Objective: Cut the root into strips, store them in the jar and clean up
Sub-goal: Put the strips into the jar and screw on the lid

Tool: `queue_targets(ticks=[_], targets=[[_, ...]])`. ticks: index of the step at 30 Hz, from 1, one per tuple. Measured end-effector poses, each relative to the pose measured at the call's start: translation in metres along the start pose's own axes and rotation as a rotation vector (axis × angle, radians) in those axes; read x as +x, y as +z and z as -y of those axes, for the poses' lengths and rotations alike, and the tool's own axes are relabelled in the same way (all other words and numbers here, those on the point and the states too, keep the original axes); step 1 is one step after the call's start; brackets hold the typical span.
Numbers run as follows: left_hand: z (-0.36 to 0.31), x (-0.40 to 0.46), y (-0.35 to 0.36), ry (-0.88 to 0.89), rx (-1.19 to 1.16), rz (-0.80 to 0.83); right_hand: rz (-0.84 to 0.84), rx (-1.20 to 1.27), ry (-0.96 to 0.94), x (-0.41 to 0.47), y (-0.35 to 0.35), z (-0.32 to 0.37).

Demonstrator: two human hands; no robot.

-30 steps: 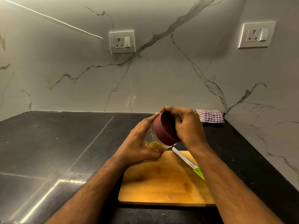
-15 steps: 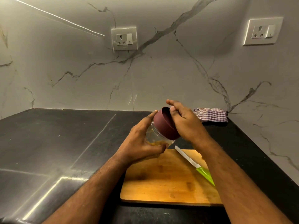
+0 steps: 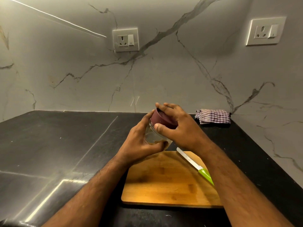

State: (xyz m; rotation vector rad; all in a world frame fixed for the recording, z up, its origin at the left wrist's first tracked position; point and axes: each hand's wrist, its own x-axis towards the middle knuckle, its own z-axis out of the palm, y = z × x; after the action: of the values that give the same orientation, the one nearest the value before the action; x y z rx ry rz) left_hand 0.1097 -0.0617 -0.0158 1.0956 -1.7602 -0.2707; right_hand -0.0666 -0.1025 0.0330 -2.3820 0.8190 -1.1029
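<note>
The glass jar sits just above the middle of the frame, held in the air and tilted, with a small amount of brownish strips showing low inside it. The left hand wraps around the glass body from the left, fingers curled behind it and thumb underneath. The right hand grips the maroon lid, thumb on its near edge and fingers over the top, so the step in hand appears to be screwing the lid shut.

The main risk is the tilt. If the lid is cross-threaded or not yet seated, the strips could slide toward the mouth and spill. Smooth glass held off the desk could also slip from the left hand if the twist is too hard, and a fall onto the dark stone would likely break it.

Directly below the jar lies the wooden cutting board, and on its right side a knife with a white blade and green handle, partly hidden by the right forearm. A careless lowering of that arm could knock it or meet the blade. Further out, in the right middle of the frame, a folded checked cloth rests by the wall, untouched, so the cleaning seems not yet done.
</note>
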Motion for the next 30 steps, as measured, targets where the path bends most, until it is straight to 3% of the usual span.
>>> queue_targets(ticks=[9,14,23,26,30], targets=[[-0.008,-0.002,-0.002,-0.022,-0.089,0.018,-0.029,-0.044,-0.009,-0.002,-0.001,0.0],[-0.003,-0.002,-0.001,-0.032,0.008,-0.004,-0.041,-0.088,0.027,-0.001,0.001,0.001],[-0.003,0.001,0.004,-0.025,0.349,-0.168,-0.029,-0.05,0.089,0.001,0.01,0.001],[-0.003,0.001,0.002,-0.059,0.342,-0.246,-0.039,0.182,0.113,0.001,0.006,0.004],[0.0,0.001,-0.003,-0.116,0.246,-0.325,-0.122,0.026,0.009,0.004,0.008,0.003]])
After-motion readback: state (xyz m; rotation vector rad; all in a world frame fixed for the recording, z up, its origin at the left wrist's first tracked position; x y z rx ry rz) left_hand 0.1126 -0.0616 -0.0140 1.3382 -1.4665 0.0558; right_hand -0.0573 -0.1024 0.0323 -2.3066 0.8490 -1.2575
